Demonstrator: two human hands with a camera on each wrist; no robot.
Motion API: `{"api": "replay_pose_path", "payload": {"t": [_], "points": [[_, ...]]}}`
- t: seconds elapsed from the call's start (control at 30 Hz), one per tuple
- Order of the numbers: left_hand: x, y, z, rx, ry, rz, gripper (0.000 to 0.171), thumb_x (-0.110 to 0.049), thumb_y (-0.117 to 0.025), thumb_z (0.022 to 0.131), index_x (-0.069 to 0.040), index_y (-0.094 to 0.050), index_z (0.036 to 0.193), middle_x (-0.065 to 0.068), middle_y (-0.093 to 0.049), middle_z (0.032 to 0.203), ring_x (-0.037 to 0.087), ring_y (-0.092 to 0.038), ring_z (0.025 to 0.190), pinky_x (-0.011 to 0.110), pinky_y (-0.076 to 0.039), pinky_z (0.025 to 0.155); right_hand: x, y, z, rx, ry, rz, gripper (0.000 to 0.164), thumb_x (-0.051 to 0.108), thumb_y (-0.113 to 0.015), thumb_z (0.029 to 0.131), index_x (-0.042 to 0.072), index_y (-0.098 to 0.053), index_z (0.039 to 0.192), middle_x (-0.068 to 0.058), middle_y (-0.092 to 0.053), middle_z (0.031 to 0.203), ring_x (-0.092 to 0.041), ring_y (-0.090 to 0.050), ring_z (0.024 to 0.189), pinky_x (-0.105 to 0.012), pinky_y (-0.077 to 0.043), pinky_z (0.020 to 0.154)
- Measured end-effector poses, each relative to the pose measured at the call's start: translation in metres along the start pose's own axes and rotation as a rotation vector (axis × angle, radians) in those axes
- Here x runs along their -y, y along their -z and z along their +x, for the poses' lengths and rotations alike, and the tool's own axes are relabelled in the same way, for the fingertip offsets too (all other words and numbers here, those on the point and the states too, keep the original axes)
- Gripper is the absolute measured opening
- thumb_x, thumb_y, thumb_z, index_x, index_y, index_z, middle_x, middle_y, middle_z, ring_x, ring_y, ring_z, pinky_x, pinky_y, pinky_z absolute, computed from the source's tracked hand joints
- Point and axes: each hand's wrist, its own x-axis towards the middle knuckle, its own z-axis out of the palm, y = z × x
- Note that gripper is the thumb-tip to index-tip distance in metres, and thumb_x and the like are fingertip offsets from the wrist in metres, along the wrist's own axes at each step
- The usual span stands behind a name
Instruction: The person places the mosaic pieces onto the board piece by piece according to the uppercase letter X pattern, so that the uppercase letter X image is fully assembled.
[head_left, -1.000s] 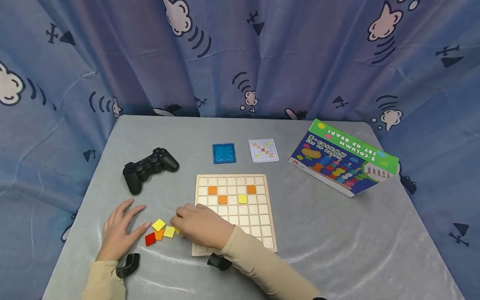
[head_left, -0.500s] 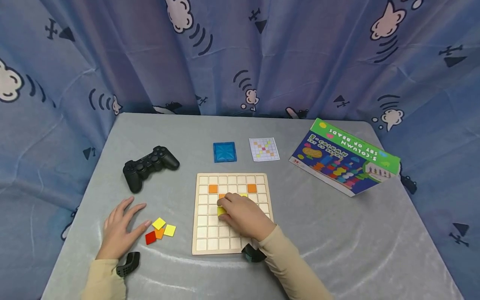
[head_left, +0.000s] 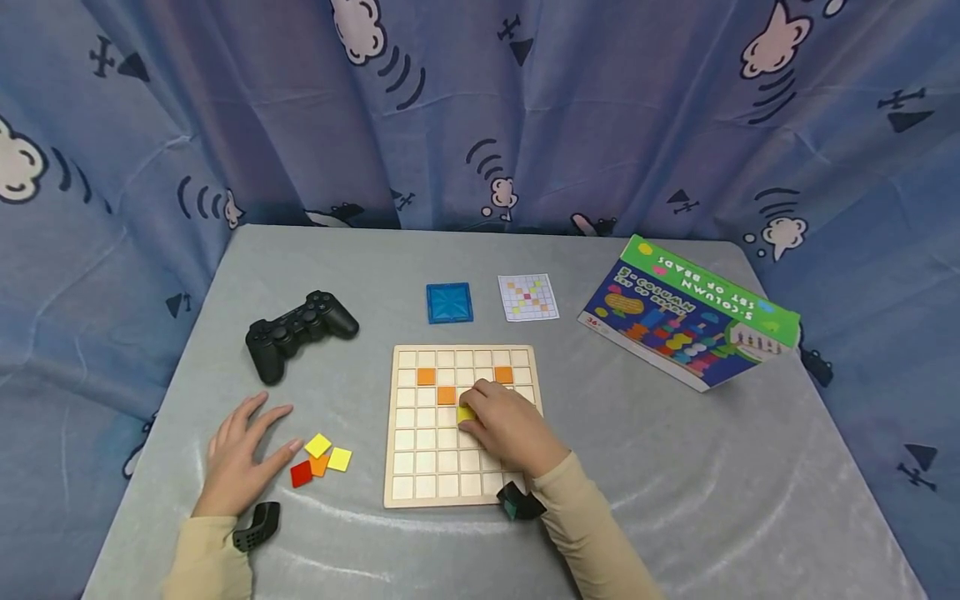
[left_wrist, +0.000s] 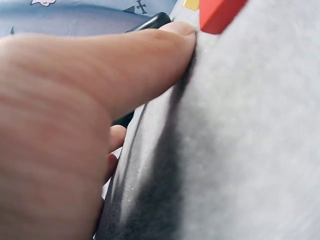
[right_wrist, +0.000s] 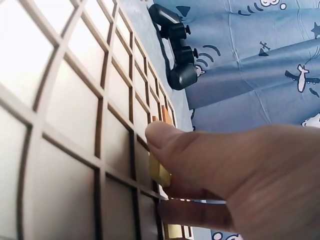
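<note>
Between thumb and fingers, my right hand (head_left: 513,427) pinches a yellow square tile (head_left: 466,413) at the third row of the wooden grid board (head_left: 427,486). In the right wrist view that yellow tile (right_wrist: 159,172) is tilted against the board's ridges. Orange tiles (head_left: 446,396) sit in cells of the upper rows; my hand hides the yellow tile seen there before. My left hand (head_left: 238,462) rests on the table with fingers spread, its thumb beside a red tile (head_left: 302,474). Next to that lie an orange tile (head_left: 318,464) and two yellow tiles (head_left: 340,459).
A black game controller (head_left: 300,333) lies at the left. Behind the board are a blue square tray (head_left: 450,303) and a printed pattern card (head_left: 528,298). A colourful toy box (head_left: 690,317) stands at the right, and a blue patterned curtain (head_left: 450,108) hangs behind the table.
My right hand has picked a yellow tile from the loose pile and carried it right onto the board, then slightly further right. My left hand has stayed in place.
</note>
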Motion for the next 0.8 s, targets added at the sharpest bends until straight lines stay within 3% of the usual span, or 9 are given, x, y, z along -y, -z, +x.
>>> {"api": "replay_pose_path", "payload": {"t": [0.43, 0.8], "points": [[0.0000, 0.0012, -0.0028, 0.001, -0.005, -0.012, 0.057, -0.038, -0.070, 0.085, -0.010, -0.054, 0.131, 0.021, -0.028, 0.150, 0.047, -0.022, 0.134, 0.067, -0.017, 0.095, -0.0028, -0.0052, 0.0002, -0.012, 0.031, -0.003, 0.023, 0.027, -0.071, 0.088, 0.010, -0.065, 0.102, -0.001, -0.058, 0.093, -0.015, -0.057, 0.081, -0.030, -0.051, 0.072], [0.0015, 0.0019, -0.0003, -0.023, -0.048, -0.037, 0.054, -0.034, -0.072, 0.084, -0.011, -0.055, 0.130, 0.019, -0.030, 0.150, 0.044, -0.022, 0.136, 0.066, -0.018, 0.096, -0.0052, -0.0062, 0.0018, -0.003, 0.007, 0.027, 0.022, 0.025, -0.072, 0.087, 0.010, -0.065, 0.101, -0.001, -0.058, 0.095, -0.015, -0.055, 0.082, -0.030, -0.050, 0.074]]}}
